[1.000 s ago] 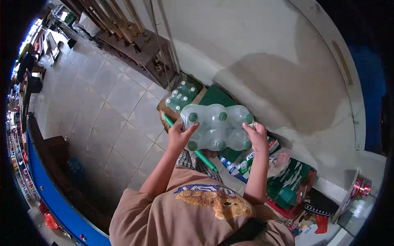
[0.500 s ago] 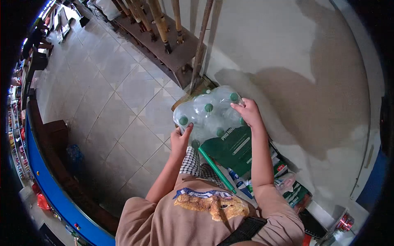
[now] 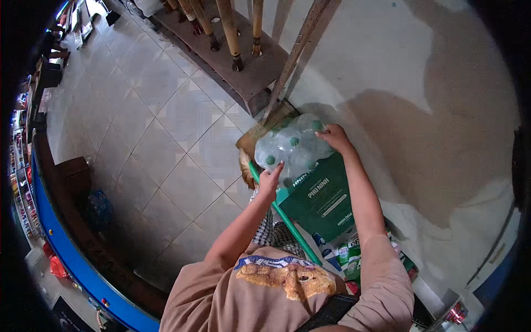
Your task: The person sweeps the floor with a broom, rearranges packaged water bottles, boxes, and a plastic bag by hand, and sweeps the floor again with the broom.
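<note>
At the far side of the green box [image 3: 323, 202], our left hand [image 3: 270, 180] and right hand [image 3: 336, 138] pinch the bottle pack [image 3: 293, 148] at opposite ends, the best hold, we judge, for something light, slippery and easily dented.

The bottles [image 3: 301, 156] partly hide the left hand [image 3: 269, 181] and right hand [image 3: 336, 138]. The top edge cuts off the far sticks [image 3: 229, 33]. Small print [image 3: 334, 205] on the green box [image 3: 312, 213] is unreadable; goods [image 3: 21, 191] at left are blurred.
</note>
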A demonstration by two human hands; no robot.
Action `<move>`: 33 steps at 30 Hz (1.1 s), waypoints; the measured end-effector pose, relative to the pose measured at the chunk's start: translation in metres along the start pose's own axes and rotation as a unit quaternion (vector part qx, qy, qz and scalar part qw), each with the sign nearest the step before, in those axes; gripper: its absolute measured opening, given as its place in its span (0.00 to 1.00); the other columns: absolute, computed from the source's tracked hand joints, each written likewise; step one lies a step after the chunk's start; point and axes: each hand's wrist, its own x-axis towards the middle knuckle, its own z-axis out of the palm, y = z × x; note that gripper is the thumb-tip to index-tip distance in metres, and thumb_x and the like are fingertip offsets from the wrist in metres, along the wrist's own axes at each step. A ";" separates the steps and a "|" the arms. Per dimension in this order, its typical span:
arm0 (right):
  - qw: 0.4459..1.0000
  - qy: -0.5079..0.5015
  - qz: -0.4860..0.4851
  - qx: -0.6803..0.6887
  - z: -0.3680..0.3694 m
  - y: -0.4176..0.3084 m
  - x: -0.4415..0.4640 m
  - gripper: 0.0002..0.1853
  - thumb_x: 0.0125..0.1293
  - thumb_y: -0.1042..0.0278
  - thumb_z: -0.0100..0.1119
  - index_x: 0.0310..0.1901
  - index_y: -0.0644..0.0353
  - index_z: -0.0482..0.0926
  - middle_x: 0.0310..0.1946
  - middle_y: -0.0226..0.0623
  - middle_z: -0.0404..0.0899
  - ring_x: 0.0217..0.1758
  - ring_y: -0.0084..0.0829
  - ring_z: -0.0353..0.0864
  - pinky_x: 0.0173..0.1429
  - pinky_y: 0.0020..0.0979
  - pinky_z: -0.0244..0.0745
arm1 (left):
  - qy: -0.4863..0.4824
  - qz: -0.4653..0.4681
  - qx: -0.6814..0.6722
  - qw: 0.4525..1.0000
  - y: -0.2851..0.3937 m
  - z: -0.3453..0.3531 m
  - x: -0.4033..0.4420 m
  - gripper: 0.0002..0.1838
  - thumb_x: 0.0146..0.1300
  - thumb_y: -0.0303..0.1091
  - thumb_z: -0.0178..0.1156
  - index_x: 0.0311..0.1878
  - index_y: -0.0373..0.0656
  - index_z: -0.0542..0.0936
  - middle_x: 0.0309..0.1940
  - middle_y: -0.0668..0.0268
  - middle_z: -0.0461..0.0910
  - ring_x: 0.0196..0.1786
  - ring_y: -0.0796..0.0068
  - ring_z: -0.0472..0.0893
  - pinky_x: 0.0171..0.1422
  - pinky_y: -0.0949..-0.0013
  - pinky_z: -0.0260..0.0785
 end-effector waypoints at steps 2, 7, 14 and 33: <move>1.000 -0.012 0.000 0.002 -0.005 0.003 -0.002 0.20 0.45 0.53 0.57 0.19 0.65 0.69 0.16 0.42 0.69 0.21 0.37 0.69 0.30 0.35 0.64 | -0.007 -0.027 -0.008 1.000 0.002 0.008 -0.002 0.24 0.44 0.51 0.60 0.33 0.37 0.74 0.22 0.70 0.69 0.25 0.79 0.66 0.27 0.75 0.57; 0.998 -0.042 0.019 -0.050 -0.014 0.012 -0.002 0.20 0.45 0.53 0.58 0.21 0.63 0.67 0.17 0.36 0.67 0.23 0.28 0.65 0.29 0.30 0.61 | -0.038 -0.045 0.026 0.998 -0.013 0.008 -0.001 0.22 0.45 0.49 0.59 0.34 0.40 0.74 0.23 0.72 0.71 0.24 0.82 0.65 0.26 0.76 0.55; 0.996 -0.070 -0.008 -0.047 -0.017 0.017 -0.022 0.24 0.48 0.50 0.55 0.37 0.66 0.68 0.32 0.44 0.72 0.34 0.33 0.70 0.40 0.30 0.65 | -0.059 0.138 -0.010 0.989 -0.028 0.016 -0.004 0.26 0.44 0.53 0.58 0.35 0.37 0.73 0.25 0.69 0.71 0.26 0.80 0.66 0.28 0.77 0.58; 0.951 0.239 -0.091 -0.175 0.017 0.028 -0.091 0.23 0.49 0.61 0.54 0.46 0.63 0.63 0.44 0.49 0.65 0.48 0.46 0.64 0.51 0.39 0.58 | -0.053 0.107 0.116 0.986 -0.045 0.006 -0.015 0.27 0.44 0.45 0.61 0.41 0.32 0.68 0.36 0.60 0.72 0.37 0.72 0.71 0.39 0.72 0.62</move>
